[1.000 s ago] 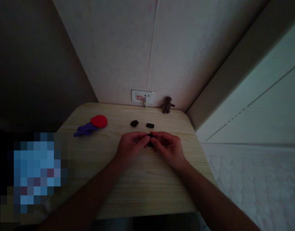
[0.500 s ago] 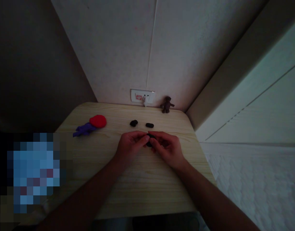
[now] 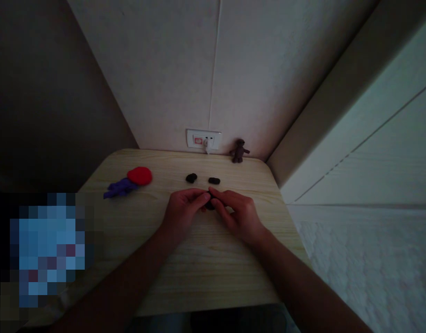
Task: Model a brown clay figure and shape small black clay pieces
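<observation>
Over the middle of the table, my left hand (image 3: 185, 209) and my right hand (image 3: 237, 212) meet. Their fingertips and thumbs pinch one small dark lump of modelling clay (image 3: 210, 203) from both sides; fingers cover part of it. Just beyond the hands lie two more dark pieces: a knobbly lump (image 3: 191, 178) on the left and a short, rounded bar (image 3: 214, 181) on the right. Against the wall stands a small dark brown clay figure (image 3: 238, 151) with its arms held out.
A red disc (image 3: 139, 175) and a purple clay-like piece (image 3: 120, 187) lie touching at the table's left. The wooden table (image 3: 199, 273) meets a wall with a socket (image 3: 203, 139) and plug. A white quilted surface (image 3: 365, 273) is at right; the lower left is pixelated.
Both hands still pinch the dark clay, and the right fingers have shifted slightly around it. The whole view has moved a little, so everything sits slightly further left.
</observation>
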`<state>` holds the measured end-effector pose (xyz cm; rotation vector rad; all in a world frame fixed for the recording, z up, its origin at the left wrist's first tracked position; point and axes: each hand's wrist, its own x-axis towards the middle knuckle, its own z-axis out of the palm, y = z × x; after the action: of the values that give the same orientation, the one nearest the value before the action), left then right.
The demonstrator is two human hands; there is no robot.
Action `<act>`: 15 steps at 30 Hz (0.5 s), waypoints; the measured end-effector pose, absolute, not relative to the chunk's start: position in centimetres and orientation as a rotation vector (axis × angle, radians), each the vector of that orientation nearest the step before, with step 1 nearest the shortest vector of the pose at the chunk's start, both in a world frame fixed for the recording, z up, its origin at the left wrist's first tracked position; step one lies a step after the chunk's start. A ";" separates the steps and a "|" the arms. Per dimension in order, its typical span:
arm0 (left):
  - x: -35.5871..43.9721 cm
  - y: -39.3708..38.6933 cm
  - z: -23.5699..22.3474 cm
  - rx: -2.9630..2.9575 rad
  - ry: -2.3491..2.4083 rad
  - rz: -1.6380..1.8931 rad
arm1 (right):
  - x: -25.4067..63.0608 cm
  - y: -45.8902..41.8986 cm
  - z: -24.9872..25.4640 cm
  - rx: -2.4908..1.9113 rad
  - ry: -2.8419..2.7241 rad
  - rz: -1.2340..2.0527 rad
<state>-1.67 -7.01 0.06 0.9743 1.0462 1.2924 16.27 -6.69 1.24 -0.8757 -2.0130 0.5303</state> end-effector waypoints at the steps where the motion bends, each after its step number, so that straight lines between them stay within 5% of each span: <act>1: -1.7 -7.0 0.0 0.971 1.052 1.295 | 16.3 -6.7 1.2 -0.877 -2.011 0.540; 15: -1.7 -7.0 0.4 1.049 1.040 1.269 | 15.8 -6.6 0.8 -0.923 -1.450 1.276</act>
<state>-1.74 -7.03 0.38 1.0491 1.0396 1.2687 15.77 -6.57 0.85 -0.9232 -1.4501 1.2762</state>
